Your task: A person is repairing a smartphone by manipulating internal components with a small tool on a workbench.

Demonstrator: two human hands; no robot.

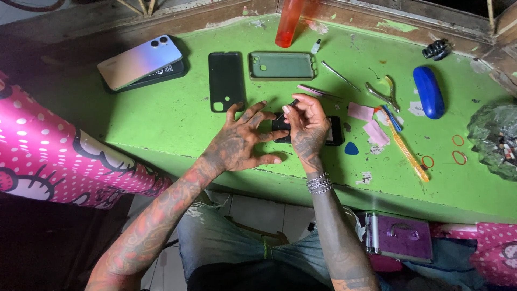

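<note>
I'm mid-repair: my left hand [239, 141] pins the dark phone [334, 132] on the green desk [161, 116]. My right hand [306, 126] pinches a small black tool [292, 103]; next needs careful prying.

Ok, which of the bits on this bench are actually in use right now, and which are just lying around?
In use:
left hand
right hand
black phone under both hands
thin black tool in the right fingers

Lying about:
black case
clear case
pliers
blue case
toothbrush
blue pick
</note>
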